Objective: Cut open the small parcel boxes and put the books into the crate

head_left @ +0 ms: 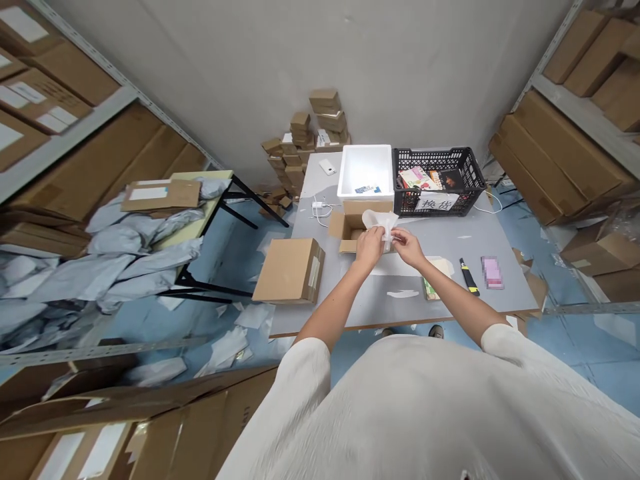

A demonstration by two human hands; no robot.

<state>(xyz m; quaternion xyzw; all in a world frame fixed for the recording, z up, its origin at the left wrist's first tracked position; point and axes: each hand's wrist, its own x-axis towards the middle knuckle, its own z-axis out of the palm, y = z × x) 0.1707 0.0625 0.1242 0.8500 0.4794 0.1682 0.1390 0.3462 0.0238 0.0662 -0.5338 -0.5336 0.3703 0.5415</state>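
Observation:
My left hand (370, 247) is closed on one side of a thin, whitish, see-through plastic bag (379, 219). On its other side, the fingers of my right hand (408, 247) pinch the same bag. Both hands are close together at the right front of an open cardboard box (336, 224), whose flaps stand out. The bag partly covers the box's opening, and whether anything is inside the bag I cannot tell. Under my right forearm lies a flat item with a green edge (431, 289), partly hidden by the arm.
A closed carton (285, 270) sits at the table's left edge. Behind are a white foam box (367, 160) and a black crate (440, 210) of booklets. A yellow-black box cutter (469, 277), pink item (493, 272) and white phone (327, 167) lie on the grey table (350, 313).

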